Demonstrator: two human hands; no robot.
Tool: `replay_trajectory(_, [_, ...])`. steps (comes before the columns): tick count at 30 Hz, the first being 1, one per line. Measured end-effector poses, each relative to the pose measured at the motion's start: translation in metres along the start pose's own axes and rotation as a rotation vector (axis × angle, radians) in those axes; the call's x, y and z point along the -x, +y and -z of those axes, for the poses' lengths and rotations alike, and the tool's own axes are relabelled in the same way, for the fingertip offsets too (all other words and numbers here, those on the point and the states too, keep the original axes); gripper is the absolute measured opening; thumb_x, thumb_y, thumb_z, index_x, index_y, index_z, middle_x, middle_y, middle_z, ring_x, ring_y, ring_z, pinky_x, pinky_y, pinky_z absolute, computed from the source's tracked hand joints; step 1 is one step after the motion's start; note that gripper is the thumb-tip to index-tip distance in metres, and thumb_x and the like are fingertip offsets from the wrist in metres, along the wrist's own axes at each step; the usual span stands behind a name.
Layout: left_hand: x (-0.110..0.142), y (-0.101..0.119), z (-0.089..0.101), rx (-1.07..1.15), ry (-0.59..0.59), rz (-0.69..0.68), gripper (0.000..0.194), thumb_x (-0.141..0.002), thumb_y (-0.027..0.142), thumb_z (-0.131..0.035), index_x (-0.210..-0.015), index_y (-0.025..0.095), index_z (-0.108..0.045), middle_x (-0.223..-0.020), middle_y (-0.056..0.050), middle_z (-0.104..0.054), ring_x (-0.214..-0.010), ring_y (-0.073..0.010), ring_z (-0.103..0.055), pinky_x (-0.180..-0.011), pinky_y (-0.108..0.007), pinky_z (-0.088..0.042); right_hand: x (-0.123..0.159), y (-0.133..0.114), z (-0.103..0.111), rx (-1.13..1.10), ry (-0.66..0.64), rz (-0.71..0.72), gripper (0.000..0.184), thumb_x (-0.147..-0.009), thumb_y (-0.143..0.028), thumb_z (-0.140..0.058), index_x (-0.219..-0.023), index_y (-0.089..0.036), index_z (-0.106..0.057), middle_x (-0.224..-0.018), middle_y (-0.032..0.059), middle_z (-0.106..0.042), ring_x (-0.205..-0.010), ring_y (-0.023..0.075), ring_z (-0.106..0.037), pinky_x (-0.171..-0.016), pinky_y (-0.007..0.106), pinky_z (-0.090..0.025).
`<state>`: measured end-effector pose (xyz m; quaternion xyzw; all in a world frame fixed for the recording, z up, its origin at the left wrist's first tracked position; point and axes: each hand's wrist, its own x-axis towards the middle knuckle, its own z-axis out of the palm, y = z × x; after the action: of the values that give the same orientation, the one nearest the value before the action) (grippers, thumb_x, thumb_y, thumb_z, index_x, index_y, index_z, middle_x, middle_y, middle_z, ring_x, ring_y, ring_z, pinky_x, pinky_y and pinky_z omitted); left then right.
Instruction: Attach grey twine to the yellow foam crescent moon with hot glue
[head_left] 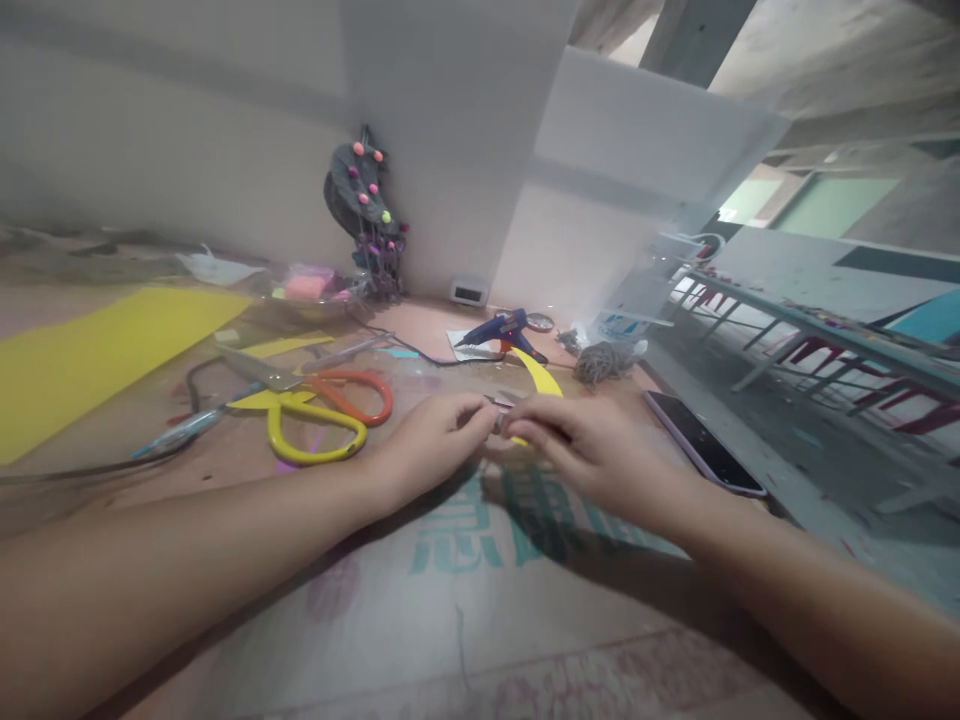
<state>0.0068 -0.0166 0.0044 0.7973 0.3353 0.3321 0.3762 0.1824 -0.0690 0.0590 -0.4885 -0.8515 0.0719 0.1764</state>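
Scissors (281,382) with one orange handle and one yellow handle lie on the table (360,620) in the head view, next to the person's left arm. The left hand (439,440) is near the middle. Its thumb and first finger are close together, but it is too blurry to tell if they hold anything. The right hand (600,450) is just beside it, and its fingers are closed on a yellow strip (538,370). The strip is bent like a thin banana. It goes up from the right hand to near a blue glue gun (491,332), and a tiny yellow bit peeks out under the fingertips. Something small and grey shows between the two hands, but it is too small to name.

The glue gun is farther back, with its tip over a white square (469,347). To its right is a fuzzy bundle of grey yarn (600,365). A phone (705,440) with a dark screen lies to the right of the right hand. Far on the left is a big yellow sheet (112,350). At the back, a grey moon shape (349,190) with little coloured balls stands up near the wall (435,120). A small white box (469,292) with a dark window sits to its right.
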Motion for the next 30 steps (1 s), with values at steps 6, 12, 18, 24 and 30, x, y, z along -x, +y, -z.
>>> replay_trajectory(6, [0.002,0.003,0.001,0.006,-0.015,0.021,0.031,-0.091,0.033,-0.039,-0.07,0.017,-0.055,-0.065,0.004,-0.053,-0.063,-0.0132,-0.049,-0.058,-0.024,-0.034,-0.003,0.026,0.025,-0.001,0.193,-0.129,0.031,-0.089,-0.043,-0.047,-0.084,-0.022,-0.07,-0.086,0.0001,-0.072,-0.076,0.0159,-0.063,-0.068,0.025,-0.042])
replay_trajectory(12, [0.001,0.002,0.0,-0.083,-0.019,0.004,0.034,-0.092,0.038,-0.04,-0.072,0.017,-0.057,-0.069,0.002,-0.057,-0.068,-0.0148,-0.053,-0.06,-0.025,-0.035,-0.004,0.041,0.025,-0.002,0.158,-0.174,0.031,-0.085,-0.044,-0.051,-0.083,-0.021,-0.071,-0.083,0.0011,-0.071,-0.075,0.0162,-0.062,-0.065,0.025,-0.042])
replay_trajectory(18, [0.002,0.003,0.001,-0.08,-0.062,-0.001,0.033,-0.093,0.036,-0.038,-0.07,0.017,-0.053,-0.069,0.003,-0.054,-0.068,-0.0139,-0.051,-0.061,-0.025,-0.035,-0.005,0.046,0.031,0.011,0.017,-0.195,0.027,-0.086,-0.04,-0.052,-0.088,-0.02,-0.07,-0.088,0.0026,-0.071,-0.078,0.0168,-0.062,-0.066,0.026,-0.041])
replay_trajectory(24, [0.002,0.004,0.001,-0.14,-0.101,-0.043,0.032,-0.093,0.036,-0.038,-0.07,0.018,-0.051,-0.069,0.003,-0.052,-0.067,-0.0136,-0.05,-0.06,-0.025,-0.033,-0.007,0.063,0.038,0.005,-0.153,-0.181,0.028,-0.086,-0.043,-0.053,-0.087,-0.021,-0.07,-0.09,0.0014,-0.072,-0.081,0.0178,-0.063,-0.069,0.027,-0.042])
replay_trajectory(30, [0.004,0.004,0.0,-0.226,-0.147,-0.105,0.03,-0.092,0.031,-0.039,-0.067,0.017,-0.049,-0.068,0.002,-0.052,-0.067,-0.013,-0.05,-0.06,-0.025,-0.033,-0.012,0.09,0.041,-0.005,-0.221,-0.202,0.032,-0.084,-0.047,-0.055,-0.086,-0.019,-0.07,-0.086,0.0031,-0.07,-0.076,0.0175,-0.062,-0.065,0.025,-0.04])
